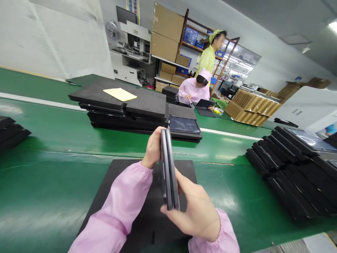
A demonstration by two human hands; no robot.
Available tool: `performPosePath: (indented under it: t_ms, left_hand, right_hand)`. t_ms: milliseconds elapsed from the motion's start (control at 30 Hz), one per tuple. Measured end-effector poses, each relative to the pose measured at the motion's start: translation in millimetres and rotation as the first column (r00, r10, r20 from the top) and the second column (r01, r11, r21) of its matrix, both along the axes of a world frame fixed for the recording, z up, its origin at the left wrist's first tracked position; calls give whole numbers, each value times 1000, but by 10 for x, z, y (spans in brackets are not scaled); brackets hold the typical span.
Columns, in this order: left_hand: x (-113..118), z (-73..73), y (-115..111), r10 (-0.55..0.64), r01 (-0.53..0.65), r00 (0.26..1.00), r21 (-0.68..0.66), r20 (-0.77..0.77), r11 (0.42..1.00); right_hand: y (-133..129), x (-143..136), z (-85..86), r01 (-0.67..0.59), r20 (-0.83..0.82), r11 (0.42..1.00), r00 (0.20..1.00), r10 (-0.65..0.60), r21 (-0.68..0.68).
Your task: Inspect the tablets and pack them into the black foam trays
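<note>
Upright on its edge between my hands stands a slim dark laptop-like device (168,168), two thin layers lying face to face with a narrow gap along the edge. My left hand (153,147) is closed on its far end, with part of the fingers hidden behind it. At the near end my right hand (195,203) grips it, thumb at the near bottom corner and fingers on the right face. Below the device a black foam mat (105,207) lies on the green bench (47,189).
Ahead sit stacked black foam trays (118,121) with a yellow paper (120,94) on top. More black trays (297,175) are piled at right, others (13,133) at left. Cardboard dividers (252,107) stand farther back. A seated co-worker (196,89) handles a device; another person (207,58) stands behind.
</note>
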State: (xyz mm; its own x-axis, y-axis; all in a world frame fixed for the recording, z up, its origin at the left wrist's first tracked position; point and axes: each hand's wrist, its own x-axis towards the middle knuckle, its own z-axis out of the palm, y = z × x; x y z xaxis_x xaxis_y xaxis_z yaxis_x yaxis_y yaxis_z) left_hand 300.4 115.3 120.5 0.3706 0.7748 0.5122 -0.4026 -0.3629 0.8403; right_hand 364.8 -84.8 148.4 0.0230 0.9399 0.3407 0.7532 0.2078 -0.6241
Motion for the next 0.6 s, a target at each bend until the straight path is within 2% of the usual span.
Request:
performPosePath:
  t_ms: [67,133,200,300,400,600]
  left_hand:
    - [18,43,-66,-23,22,999,12,27,1000]
    - [36,66,-116,-42,41,999,39,15,998]
    - [44,76,-144,-47,47,999,68,-8,997]
    - [41,84,-156,-58,60,998,95,-21,994]
    - [36,90,-161,-71,73,997,103,-29,992]
    - [40,78,-182,-61,67,996,102,-61,993]
  right_hand:
    - [-62,96,21,-76,-103,997,992,75,-3]
    - [-88,161,12,-137,-216,989,965,146,60]
    - [-78,180,-10,-130,-299,982,940,167,140]
    - [-30,148,-19,-44,-359,977,926,119,209]
    - [1,117,13,21,-353,972,933,64,232]
    - [-8,149,60,48,-345,976,938,29,213]
